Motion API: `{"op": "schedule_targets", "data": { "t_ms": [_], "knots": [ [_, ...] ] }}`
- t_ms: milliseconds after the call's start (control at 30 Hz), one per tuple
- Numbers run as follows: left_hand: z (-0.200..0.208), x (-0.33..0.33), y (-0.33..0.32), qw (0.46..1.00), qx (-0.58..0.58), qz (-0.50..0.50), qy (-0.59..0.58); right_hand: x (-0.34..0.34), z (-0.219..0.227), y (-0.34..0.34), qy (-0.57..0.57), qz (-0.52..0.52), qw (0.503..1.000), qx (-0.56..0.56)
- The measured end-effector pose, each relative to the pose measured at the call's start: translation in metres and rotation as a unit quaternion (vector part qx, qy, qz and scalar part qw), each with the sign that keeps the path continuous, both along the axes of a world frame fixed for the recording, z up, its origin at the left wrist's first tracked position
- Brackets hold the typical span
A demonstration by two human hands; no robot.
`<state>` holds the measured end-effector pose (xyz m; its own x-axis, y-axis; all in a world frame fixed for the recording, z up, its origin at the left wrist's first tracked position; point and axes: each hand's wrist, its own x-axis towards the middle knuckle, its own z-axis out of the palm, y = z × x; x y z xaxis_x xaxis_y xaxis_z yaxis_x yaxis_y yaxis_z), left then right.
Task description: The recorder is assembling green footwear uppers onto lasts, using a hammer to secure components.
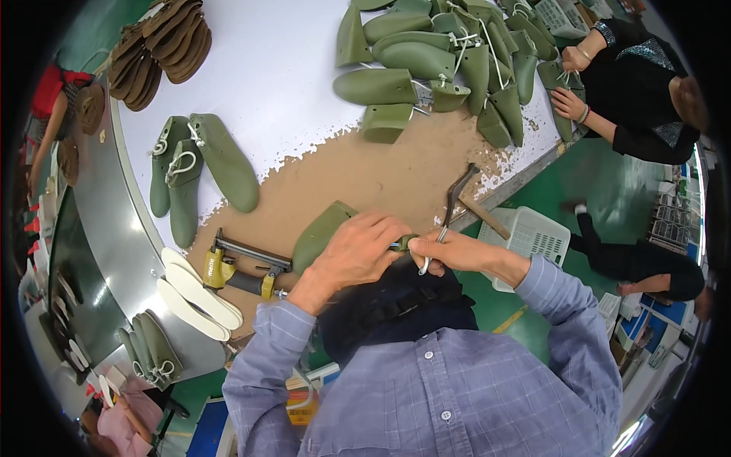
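My left hand (359, 247) is wrapped over a green shoe last (320, 232), which lies on its side close to my body. Its narrow end shows between my two hands. The fingers of my right hand (451, 251) are pinched together against that end. A pale, thin loop pokes out below them; whether it is cord or metal I cannot tell. Just beyond this hand lies a dark curved metal tool (459, 186), its near tip reaching my fingers. A wooden handle (486, 217) crosses beside it at the table edge.
A yellow and black nail gun (244, 270) and white insoles (194, 297) lie left. Green lasts (217, 160) stand beyond them; more lasts (415, 57) are heaped at the back. Brown shoe pieces (164, 46) sit far left. A co-worker's hands (571, 99) touch a last at right. A white basket (533, 236) stands below.
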<state>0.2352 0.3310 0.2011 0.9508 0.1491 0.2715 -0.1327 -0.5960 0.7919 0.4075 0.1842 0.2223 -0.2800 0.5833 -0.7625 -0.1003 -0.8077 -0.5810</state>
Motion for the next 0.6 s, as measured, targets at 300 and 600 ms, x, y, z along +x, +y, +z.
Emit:
{"op": "schedule_targets", "data": {
  "t_ms": [300, 600],
  "knots": [
    [0.004, -0.009, 0.004, 0.994, -0.051, 0.004, 0.097, -0.004, 0.013, 0.007, -0.403, 0.15, 0.8, 0.419],
    [0.003, -0.007, 0.005, 0.999, 0.01, 0.036, -0.001, -0.005, 0.025, 0.006, -0.442, 0.181, 0.765, 0.433]
  ]
}}
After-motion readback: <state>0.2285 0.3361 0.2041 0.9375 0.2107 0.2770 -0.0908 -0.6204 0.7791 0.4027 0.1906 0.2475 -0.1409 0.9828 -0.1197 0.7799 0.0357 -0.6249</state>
